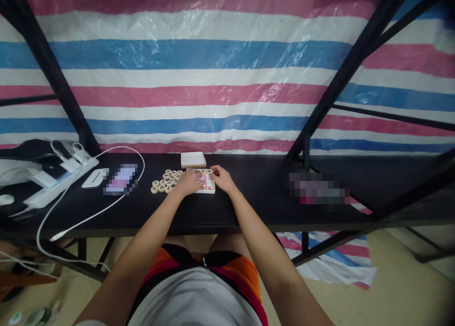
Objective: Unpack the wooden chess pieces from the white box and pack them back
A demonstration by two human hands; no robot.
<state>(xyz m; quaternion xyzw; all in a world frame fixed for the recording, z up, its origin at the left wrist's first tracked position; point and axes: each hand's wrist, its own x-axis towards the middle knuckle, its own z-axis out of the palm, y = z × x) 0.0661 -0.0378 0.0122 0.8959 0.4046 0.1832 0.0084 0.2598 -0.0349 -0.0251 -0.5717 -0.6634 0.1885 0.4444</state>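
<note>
A small white box tray (210, 189) with red markings lies on the black table (256, 193). My left hand (190, 180) rests over the tray's left part with its fingers curled onto round wooden game pieces inside. My right hand (219, 176) touches the tray's far right corner, fingers bent. Several more round wooden pieces (164, 181) lie loose on the table just left of the tray. Behind the tray sits the white box lid (193, 159). What, if anything, my fingers pinch is too small to tell.
A white power strip (53, 184) with plugs and cables lies at the left, with a white mouse-shaped object (93, 178) beside it. Black diagonal frame bars (341, 75) rise on both sides. A striped tarp (213, 70) hangs behind the table.
</note>
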